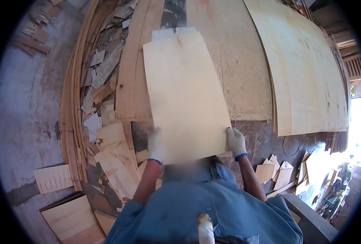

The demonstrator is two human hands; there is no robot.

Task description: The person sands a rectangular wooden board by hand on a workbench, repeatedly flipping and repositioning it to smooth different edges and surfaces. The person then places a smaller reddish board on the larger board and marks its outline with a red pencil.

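From my remote seat I saw two gloved hands, each closed on one pale veneer sheet (184,97). The left hand (155,145) pinched the sheet's lower left corner, fingers curled around the edge. The right hand (236,141) gripped the lower right edge, with a blue cuff at its wrist. The single sheet stood tilted away from the body, its far end reaching over the wood beyond it. I could not tell whether that end touched anything.

Beyond the sheet lay a rough brownish board (237,73), and to its right one large pale veneer panel (310,77) curved toward the rim. To the left of the held sheet, a stack of long narrow strips (129,73) lay side by side. Further left, a bundle of thin bent strips (72,122) ran along the concrete floor (26,105), with many offcuts (107,65) scattered between. Near the lower left corner lay two flat boards (72,219).
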